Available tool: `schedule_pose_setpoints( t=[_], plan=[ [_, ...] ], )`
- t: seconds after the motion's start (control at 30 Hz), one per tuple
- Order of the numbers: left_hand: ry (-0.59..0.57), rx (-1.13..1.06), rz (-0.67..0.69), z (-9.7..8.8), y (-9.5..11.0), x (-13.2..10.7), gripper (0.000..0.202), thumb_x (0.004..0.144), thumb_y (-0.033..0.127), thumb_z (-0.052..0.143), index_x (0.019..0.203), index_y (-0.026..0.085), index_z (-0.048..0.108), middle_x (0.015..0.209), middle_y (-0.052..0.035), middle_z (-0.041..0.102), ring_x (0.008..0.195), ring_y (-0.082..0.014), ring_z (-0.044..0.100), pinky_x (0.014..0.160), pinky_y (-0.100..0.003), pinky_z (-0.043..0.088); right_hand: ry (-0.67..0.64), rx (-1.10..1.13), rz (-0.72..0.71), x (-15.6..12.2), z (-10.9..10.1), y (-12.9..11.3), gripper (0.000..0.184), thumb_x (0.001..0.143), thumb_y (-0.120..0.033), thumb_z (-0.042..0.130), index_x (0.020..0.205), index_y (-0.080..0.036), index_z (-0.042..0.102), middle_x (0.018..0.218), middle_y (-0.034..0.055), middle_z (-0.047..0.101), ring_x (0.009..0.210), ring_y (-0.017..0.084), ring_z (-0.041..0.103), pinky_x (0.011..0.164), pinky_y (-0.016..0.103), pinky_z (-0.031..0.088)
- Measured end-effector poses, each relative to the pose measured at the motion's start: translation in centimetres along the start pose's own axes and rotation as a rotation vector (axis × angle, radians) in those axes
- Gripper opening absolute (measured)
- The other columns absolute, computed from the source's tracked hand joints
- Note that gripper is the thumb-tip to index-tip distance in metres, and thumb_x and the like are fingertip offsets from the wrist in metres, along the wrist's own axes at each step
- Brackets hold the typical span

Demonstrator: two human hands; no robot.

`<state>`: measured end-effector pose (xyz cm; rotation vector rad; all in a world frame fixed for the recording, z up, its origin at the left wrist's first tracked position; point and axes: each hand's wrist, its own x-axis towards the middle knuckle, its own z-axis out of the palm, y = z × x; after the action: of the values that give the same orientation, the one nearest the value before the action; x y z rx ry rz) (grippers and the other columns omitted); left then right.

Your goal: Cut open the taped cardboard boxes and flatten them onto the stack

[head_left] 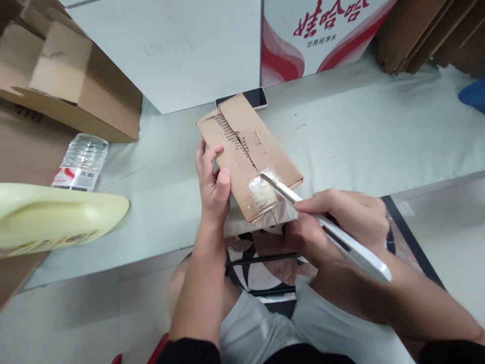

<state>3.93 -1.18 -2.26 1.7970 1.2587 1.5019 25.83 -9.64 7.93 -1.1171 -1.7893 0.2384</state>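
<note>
A small brown cardboard box (242, 146) lies tilted on the pale cloth-covered surface, its seam running lengthwise and clear tape (262, 194) across the near end. My left hand (214, 182) grips the box's left edge, thumb on top and fingers curled at the side. In my right hand (337, 222) is a white utility knife (354, 247) with its blade out. The blade tip touches the box at the seam, by the tape. A phone (257, 98) lies flat just beyond the box, partly covered by its far corner.
To the left are a pale yellow jug (64, 215), a clear plastic bottle (84, 156) and an open carton (109, 91). A white box with red print (322, 35) stands at the back. Folded cardboard (417, 35) and a blue object (473, 96) sit at the right.
</note>
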Motion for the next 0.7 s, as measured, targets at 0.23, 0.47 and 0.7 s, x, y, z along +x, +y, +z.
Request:
schedule_pose_setpoints(
  t=[0.23, 0.47, 0.7],
  plan=[
    [0.019, -0.029, 0.004, 0.1, -0.1, 0.0, 0.049, 0.096, 0.064, 0.050, 0.135, 0.034, 0.054, 0.161, -0.0054, 0.040, 0.158, -0.0334, 0.029, 0.128, -0.051, 0.029, -0.042, 0.044, 0.025, 0.3, -0.1, -0.2, 0.016, 0.083, -0.008, 0.056, 0.075, -0.021, 0.056, 0.051, -0.0087, 0.044, 0.040, 0.004, 0.039, 0.040, 0.018, 0.031],
    [0.031, -0.040, -0.044, 0.3, 0.2, 0.0, 0.054, 0.094, 0.068, 0.052, 0.133, 0.032, 0.056, 0.162, -0.0066, 0.039, 0.156, -0.0346, 0.034, 0.122, -0.048, 0.038, -0.052, 0.029, -0.002, 0.3, -0.7, -0.4, 0.018, 0.083, -0.007, 0.056, 0.073, -0.022, 0.054, 0.049, -0.0086, 0.045, 0.039, 0.004, 0.038, 0.039, 0.019, 0.032],
    [0.049, -0.092, -0.100, 0.4, 0.4, 0.1, 0.053, 0.091, 0.066, 0.058, 0.131, 0.032, 0.059, 0.157, -0.0073, 0.043, 0.153, -0.0348, 0.038, 0.116, -0.047, 0.046, -0.067, 0.004, -0.061, 0.1, -1.1, -0.4, 0.018, 0.083, -0.008, 0.057, 0.078, -0.024, 0.054, 0.050, -0.0076, 0.049, 0.041, 0.007, 0.042, 0.042, 0.021, 0.038]
  ],
)
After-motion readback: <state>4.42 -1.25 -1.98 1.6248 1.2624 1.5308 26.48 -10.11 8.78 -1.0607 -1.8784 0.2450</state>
